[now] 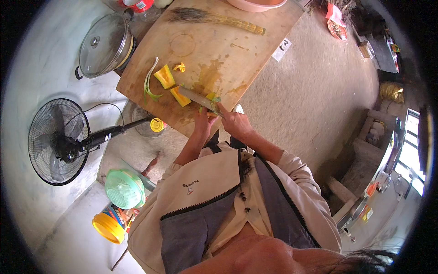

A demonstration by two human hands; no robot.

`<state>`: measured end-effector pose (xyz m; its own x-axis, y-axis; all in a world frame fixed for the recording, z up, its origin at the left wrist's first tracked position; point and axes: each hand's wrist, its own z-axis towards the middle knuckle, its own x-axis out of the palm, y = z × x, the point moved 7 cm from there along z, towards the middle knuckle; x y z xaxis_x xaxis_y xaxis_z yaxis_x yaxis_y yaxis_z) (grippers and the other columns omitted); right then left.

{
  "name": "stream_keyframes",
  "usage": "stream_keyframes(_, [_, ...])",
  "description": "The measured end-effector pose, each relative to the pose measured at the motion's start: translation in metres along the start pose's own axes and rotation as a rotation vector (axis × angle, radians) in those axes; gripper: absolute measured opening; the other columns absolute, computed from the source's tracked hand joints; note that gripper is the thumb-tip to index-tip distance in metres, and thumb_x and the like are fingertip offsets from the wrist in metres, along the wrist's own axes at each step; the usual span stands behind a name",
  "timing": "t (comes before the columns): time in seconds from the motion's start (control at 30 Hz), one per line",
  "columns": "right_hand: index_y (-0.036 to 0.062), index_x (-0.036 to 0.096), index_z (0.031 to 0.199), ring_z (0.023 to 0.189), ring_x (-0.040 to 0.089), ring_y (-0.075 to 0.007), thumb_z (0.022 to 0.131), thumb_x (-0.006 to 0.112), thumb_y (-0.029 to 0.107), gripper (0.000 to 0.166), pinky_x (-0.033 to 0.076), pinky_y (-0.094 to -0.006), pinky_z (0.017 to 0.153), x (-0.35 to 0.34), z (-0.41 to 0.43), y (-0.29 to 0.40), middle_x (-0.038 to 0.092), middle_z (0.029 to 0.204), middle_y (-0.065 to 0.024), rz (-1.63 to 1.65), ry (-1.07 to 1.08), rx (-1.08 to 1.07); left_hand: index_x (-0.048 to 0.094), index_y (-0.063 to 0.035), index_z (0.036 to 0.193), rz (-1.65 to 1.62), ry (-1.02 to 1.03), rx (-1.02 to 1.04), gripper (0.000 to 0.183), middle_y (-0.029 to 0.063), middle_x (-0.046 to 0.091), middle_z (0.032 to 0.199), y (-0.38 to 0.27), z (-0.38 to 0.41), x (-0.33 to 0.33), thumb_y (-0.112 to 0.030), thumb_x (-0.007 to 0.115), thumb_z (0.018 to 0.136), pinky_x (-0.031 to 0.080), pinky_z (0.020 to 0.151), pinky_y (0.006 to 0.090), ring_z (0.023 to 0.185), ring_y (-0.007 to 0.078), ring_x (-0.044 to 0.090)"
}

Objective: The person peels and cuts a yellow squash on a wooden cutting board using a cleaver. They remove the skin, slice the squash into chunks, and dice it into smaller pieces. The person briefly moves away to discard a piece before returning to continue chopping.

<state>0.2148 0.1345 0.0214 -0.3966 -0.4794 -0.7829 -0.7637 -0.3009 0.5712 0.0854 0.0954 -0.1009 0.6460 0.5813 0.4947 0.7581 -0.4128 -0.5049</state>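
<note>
A long-bladed knife (198,98) is in my right hand (236,124), its blade reaching to the upper left over the wooden tabletop (143,51). My left hand (204,122) is at the table's near edge, just under the blade, around a piece of pumpkin that is mostly hidden by the knife and fingers. Two cut pumpkin pieces, one upper (164,76) and one lower (180,96), lie near the blade's far end. Scraped pumpkin pulp (179,67) sits beyond them. Green onions (147,82) lie to their left.
A straw hand broom (219,21) and a pink basin (256,4) are at the table's far side. A glass-lidded pan (104,46) stands to the left. Nearer on the left are a standing fan (65,144), a yellow-topped can (157,125) and a green plastic basket (124,189).
</note>
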Motion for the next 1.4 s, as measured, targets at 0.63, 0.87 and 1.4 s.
stream_keyframes(0.63, [-0.0019,0.023,0.149,0.066,0.07,-0.0317,0.087,0.054,0.011,0.071,0.054,-0.0443,0.054,0.012,0.015,-0.002,0.069,0.076,-0.0165,-0.24,0.104,0.038,0.042,-0.0057,0.134,-0.014,-0.108,0.046,0.044,0.016,0.054,0.13,0.004,0.01,0.011,-0.011,0.06,0.095,0.056,0.088,0.0528,0.115,0.0337,0.059])
stream_keyframes(0.87, [-0.0011,0.024,0.148,0.067,0.071,-0.0338,0.086,0.056,0.013,0.072,0.055,-0.0459,0.054,0.018,0.024,-0.008,0.069,0.078,-0.0188,-0.226,0.121,0.076,0.043,-0.0073,0.133,0.008,-0.095,0.081,0.041,0.0138,0.053,0.13,0.005,0.007,0.016,-0.01,0.059,0.095,0.055,0.088,0.0535,0.119,0.032,0.057])
stream_keyframes(1.4, [0.0114,0.041,0.144,0.079,0.067,-0.0452,0.084,0.054,0.016,0.062,0.055,-0.0515,0.072,0.009,0.064,-0.033,0.066,0.082,-0.0291,0.013,0.142,0.112,0.051,-0.007,0.125,0.132,-0.165,0.06,0.038,0.0113,0.062,0.114,0.001,0.005,0.018,-0.026,0.061,0.094,0.055,0.086,0.0473,0.103,0.0264,0.064])
